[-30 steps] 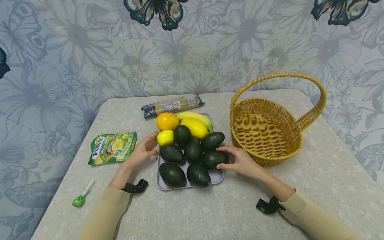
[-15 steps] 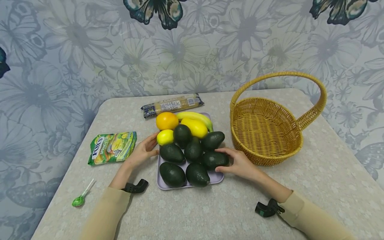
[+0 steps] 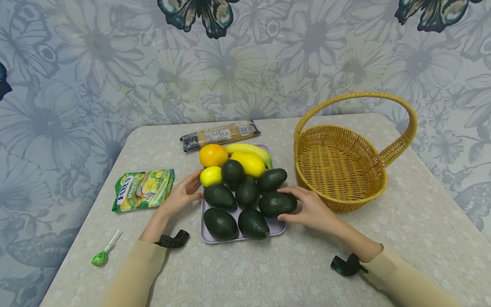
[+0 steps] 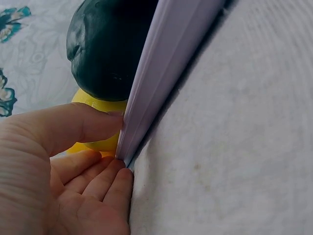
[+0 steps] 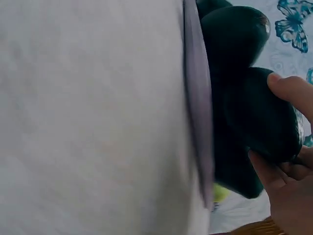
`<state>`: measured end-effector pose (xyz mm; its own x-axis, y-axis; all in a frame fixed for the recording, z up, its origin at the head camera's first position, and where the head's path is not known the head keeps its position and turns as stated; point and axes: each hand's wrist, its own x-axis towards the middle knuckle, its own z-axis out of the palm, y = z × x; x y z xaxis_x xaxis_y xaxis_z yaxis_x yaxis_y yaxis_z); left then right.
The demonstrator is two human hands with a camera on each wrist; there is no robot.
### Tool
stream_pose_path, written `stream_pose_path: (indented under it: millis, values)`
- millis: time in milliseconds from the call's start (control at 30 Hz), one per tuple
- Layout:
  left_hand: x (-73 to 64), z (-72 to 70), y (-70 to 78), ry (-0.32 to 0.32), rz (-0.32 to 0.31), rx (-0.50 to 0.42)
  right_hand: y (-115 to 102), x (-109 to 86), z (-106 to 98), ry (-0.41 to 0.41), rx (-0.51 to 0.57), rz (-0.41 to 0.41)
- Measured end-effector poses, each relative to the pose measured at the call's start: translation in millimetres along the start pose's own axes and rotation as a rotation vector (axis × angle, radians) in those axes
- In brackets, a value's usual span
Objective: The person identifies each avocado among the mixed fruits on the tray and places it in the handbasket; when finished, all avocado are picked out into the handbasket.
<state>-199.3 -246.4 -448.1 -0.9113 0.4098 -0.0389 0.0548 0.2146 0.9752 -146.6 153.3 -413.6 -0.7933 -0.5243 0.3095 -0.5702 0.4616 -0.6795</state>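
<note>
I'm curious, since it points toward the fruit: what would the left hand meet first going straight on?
Most likely the lilac tray: the left hand appears to be touching its edge. Just beyond, the lemon looks next in line, though depth is hard to judge.

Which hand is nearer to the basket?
Right. The right hand grips an avocado close beside the basket; the left hand is farther off, at the tray's left edge.
</note>
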Motion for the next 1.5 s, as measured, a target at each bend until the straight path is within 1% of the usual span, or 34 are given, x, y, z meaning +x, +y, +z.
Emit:
stream_pose_path:
  millis: [100, 200, 367, 467, 567, 667, 767, 933, 1100, 1167, 1333, 1500]
  values:
    - [-0.1, -0.4, 0.3, 0.003, -0.003, -0.002, -10, 2.0, -11, -0.004, -0.021, -0.008]
    - [0.1, -0.4, 0.5, 0.002, -0.003, -0.015, -18, 5.7, -27, 0.001, -0.02, -0.041]
    - [0.0, 0.1, 0.6, 0.001, -0.005, -0.026, -24, 11.2, -58, 0.05, 0.036, -0.102]
    - [-0.1, 0.3, 0.6, 0.0, -0.004, -0.03, -19, 11.8, -78, 0.079, 0.071, -0.106]
    - [-0.3, 0.6, 0.8, -0.005, 0.003, -0.042, -9, 10.6, -95, 0.094, 0.06, -0.097]
    - [-0.7, 0.8, 0.8, -0.006, 0.006, -0.044, 4, 8.3, -110, 0.096, 0.001, -0.066]
    - [-0.9, 0.6, 0.6, -0.002, 0.003, -0.041, 19, 5.7, -120, 0.073, -0.065, -0.033]
    - [-0.7, 0.6, 0.0, 0.001, 0.002, -0.038, 41, 1.7, -129, 0.008, -0.145, 0.018]
    - [-0.5, 0.5, -0.3, 0.001, 0.005, -0.032, 54, -1.2, -129, -0.079, -0.188, 0.122]
    - [-0.7, 0.2, -0.2, -0.001, 0.004, -0.029, 57, -2.1, -127, -0.124, -0.19, 0.149]
    - [-1.5, -0.2, -0.1, 0.002, -0.004, -0.025, 63, -3.3, -120, -0.219, -0.173, 0.151]
    - [-1.8, -0.6, -0.6, 0.002, -0.014, -0.019, 66, -4.5, -117, -0.266, -0.154, 0.156]
